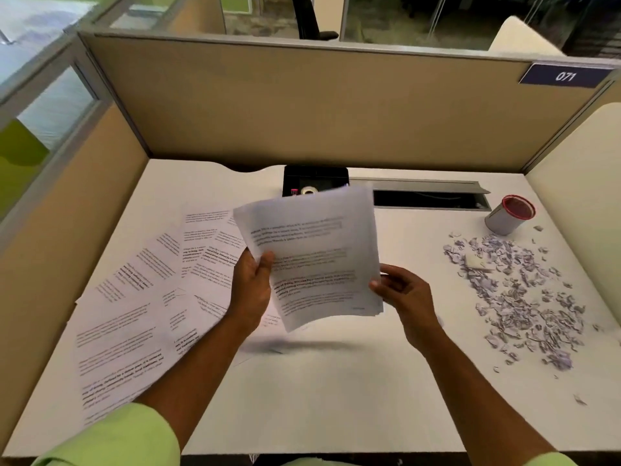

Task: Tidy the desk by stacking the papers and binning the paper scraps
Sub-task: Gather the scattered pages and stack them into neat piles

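1. Both hands hold a sheaf of printed papers [312,253] above the desk [319,391]: the left hand [252,287] pinches its left edge, thumb on top, and the right hand [403,294] grips its lower right corner.
2. Left of the grip, loose printed sheets [141,314] lie fanned and overlapping on the desk.
3. Behind it sits a black tray [316,178], partly hidden by the sheaf.
4. Right of it lie paper scraps [524,297], with a red-rimmed tin [509,215] beyond them.

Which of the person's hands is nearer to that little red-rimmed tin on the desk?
Right. The right hand holds the sheaf of papers on the side towards the red-rimmed tin, which stands far right. The left hand grips the sheaf's opposite edge, farther away.
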`<state>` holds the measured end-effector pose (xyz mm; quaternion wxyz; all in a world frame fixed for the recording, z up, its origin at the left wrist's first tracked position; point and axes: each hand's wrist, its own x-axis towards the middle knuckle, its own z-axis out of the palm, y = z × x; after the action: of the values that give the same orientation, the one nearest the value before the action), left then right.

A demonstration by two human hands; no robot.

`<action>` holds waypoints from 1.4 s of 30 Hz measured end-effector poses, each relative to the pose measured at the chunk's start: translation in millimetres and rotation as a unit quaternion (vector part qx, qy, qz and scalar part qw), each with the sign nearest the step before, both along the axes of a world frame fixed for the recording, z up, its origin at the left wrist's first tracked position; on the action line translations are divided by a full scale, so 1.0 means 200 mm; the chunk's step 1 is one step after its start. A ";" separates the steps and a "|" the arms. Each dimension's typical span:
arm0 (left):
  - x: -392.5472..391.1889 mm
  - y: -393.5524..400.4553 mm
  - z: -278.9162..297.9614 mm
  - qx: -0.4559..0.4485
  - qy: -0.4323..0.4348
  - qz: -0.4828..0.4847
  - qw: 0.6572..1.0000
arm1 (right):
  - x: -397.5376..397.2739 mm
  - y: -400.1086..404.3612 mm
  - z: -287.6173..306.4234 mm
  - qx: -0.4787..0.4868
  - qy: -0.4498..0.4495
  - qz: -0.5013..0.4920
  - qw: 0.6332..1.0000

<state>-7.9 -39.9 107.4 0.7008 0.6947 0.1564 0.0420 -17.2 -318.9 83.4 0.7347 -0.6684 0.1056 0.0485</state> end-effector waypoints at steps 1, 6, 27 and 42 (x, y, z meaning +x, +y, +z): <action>-0.01 -0.02 0.01 0.014 -0.001 -0.008 1.000 | 0.01 0.02 0.02 -0.039 -0.014 0.031 0.999; -0.06 -0.10 -0.04 0.085 -0.021 -0.036 0.995 | 0.00 0.14 0.05 -0.118 -0.062 -0.010 0.991; -0.07 -0.09 -0.10 0.138 0.021 -0.091 0.986 | -0.03 0.19 0.12 -0.498 -0.327 -0.040 0.803; -0.02 -0.10 -0.11 0.173 0.034 -0.112 0.978 | -0.01 0.23 0.13 -0.330 -0.242 -0.109 0.906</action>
<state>-11.9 -59.0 86.3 0.5642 0.8198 0.0915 -0.0335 -19.9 -273.3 108.5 0.4761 -0.8480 0.0070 -0.2328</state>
